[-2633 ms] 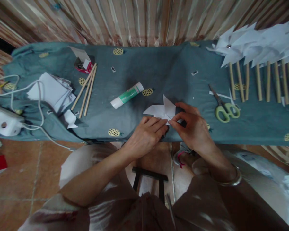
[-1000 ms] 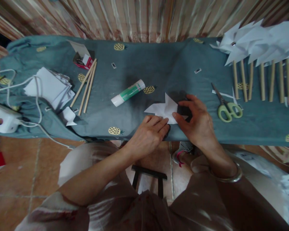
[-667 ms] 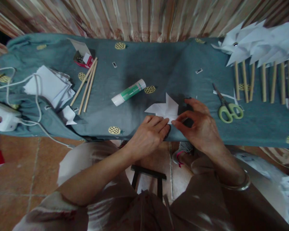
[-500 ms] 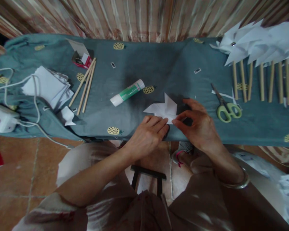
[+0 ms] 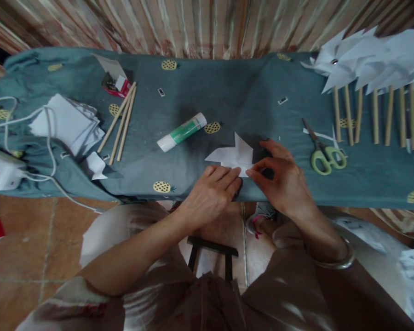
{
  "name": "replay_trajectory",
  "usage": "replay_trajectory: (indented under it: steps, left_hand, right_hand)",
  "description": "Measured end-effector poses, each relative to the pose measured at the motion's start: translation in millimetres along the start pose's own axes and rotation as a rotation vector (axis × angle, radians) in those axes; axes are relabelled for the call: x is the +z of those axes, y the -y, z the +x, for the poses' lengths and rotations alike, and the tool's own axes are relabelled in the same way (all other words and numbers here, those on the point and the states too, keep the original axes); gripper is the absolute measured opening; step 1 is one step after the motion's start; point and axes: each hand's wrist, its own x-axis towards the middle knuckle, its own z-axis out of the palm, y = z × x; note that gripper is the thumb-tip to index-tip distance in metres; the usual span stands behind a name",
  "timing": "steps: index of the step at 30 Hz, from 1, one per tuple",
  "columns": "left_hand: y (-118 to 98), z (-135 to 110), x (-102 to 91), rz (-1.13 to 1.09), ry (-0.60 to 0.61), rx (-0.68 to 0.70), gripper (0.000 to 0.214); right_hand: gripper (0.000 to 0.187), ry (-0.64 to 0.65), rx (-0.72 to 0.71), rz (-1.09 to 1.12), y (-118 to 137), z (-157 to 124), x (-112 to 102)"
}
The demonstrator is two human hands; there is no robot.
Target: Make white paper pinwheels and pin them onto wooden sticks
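Observation:
A white paper pinwheel [image 5: 235, 155], partly folded with pointed blades, lies near the front edge of the cloth-covered table. My left hand [image 5: 214, 189] presses its fingers on the near edge of the paper. Thumb and forefinger of my right hand [image 5: 278, 177] pinch the paper's near right corner, the other fingers curled or stretched above. A green and white glue stick [image 5: 182, 132] lies behind and to the left. Green-handled scissors [image 5: 322, 154] rest to the right, beside thin paper strips [image 5: 319, 135].
Finished paper pinwheels on sticks [image 5: 362, 64] lie at the right. To the left are three wooden sticks [image 5: 122, 124], a stack of paper squares [image 5: 65, 122], an open red box [image 5: 119, 85] and a white power strip [image 5: 2, 169] with cables.
Both hands keep their hold on the paper with hardly any movement. The whole view has shifted very slightly.

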Motion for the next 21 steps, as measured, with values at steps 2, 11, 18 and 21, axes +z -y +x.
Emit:
replay_trajectory:
  steps: [2, 11, 18, 21]
  left_hand:
    - [-0.2, -0.2, 0.3, 0.004, 0.004, -0.004, 0.025]
    - [-1.2, 0.7, -1.4, 0.012, 0.007, -0.016, 0.023]
    - [-1.3, 0.8, -1.5, -0.001, -0.018, -0.007, 0.024]
    - [-1.3, 0.8, -0.7, -0.001, -0.012, -0.007, 0.025]
  right_hand:
    - [0.010, 0.002, -0.006, 0.005, 0.3, -0.2, -0.8]
    - [0.007, 0.033, -0.040, 0.036, -4.6, -1.5, -1.8]
    - [0.010, 0.046, -0.008, 0.055, -4.8, -0.3, -0.9]
    - [0.011, 0.047, 0.006, 0.045, -3.4, -0.6, -0.9]
